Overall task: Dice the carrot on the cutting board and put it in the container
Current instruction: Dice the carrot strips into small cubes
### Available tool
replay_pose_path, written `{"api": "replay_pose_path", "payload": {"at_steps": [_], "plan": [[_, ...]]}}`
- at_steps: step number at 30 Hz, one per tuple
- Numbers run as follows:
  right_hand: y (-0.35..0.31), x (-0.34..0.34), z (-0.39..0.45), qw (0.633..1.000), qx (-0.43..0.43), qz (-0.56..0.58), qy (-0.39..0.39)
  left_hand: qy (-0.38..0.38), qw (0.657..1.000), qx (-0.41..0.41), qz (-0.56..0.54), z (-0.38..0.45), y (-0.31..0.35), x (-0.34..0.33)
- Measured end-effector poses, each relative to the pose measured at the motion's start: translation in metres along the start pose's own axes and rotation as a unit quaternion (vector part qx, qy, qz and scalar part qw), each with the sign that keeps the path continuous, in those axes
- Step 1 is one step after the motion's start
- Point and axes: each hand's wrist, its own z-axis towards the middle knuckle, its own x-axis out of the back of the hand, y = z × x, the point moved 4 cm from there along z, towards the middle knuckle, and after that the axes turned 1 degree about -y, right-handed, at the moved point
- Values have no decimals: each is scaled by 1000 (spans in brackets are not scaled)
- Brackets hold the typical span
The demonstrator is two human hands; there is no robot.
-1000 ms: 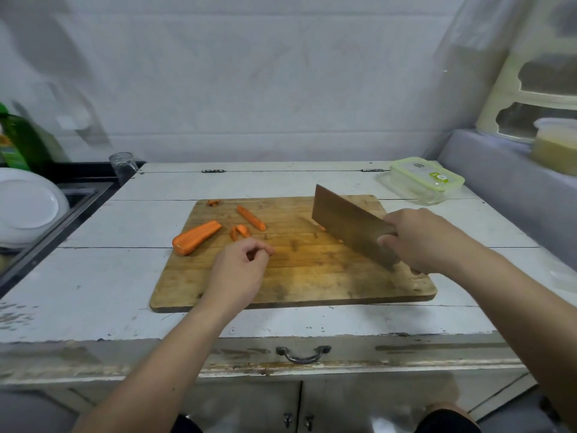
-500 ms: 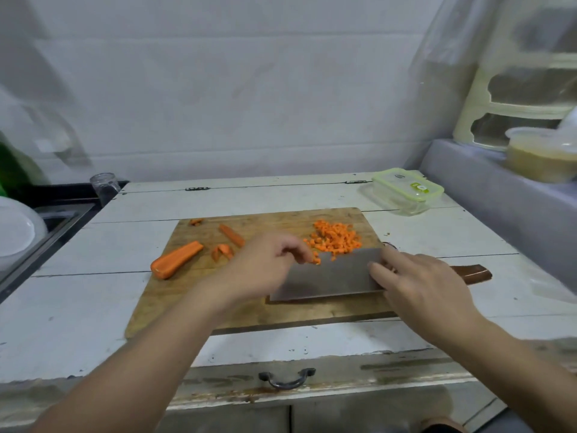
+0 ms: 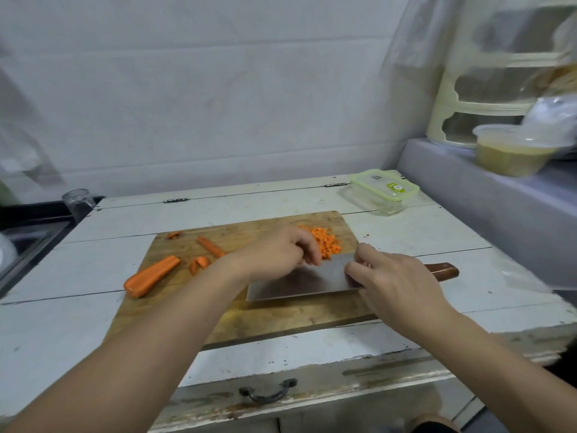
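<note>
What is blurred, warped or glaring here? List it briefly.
Head view: wide-angle lens bows the table edge; the corners smear, blurring the tub at right and the glass at left; soft, even light, faint shadows; dull sheen on the cleaver blade, no harsh glare; diced carrot reasonably sharp.

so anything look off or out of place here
One small thing: a stray carrot bit lies off the cutting board, on the white table. The container has its lid on.

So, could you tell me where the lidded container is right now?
In the head view, the container sits on the white table at the far right, beyond the cutting board's back-right corner and the diced carrot.
</note>
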Motion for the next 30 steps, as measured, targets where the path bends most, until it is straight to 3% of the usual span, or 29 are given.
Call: {"api": "replay_pose_path", "payload": {"at_steps": [2,6,10,15,17,24,26,30], "plan": [[0,0,0,1000,4,-2,-3,-42,998,-3,36,3,3,-12],[-2,-2,0,1000,-1,2,-3,2,997,-2,83,16,-1,-12],[-1,1,0,1000,-10,2,-1,90,995,13,-39,16,-5,7],[-4,3,2,1000,-5,-2,-2,-23,999,-3,-23,6,1,1],[-7,3,3,1000,-1,-7,-7,-30,1000,3,5,11,-6,-5],[-8,8,1,1000,-12,-7,-15,117,991,31,-64,15,-22,22],[-7,5,0,999,-22,10,-31,165,985,32,-35,6,-30,39],[-2,-1,3,990,-116,69,-41,317,942,107,-22,-26,-65,83]]}}
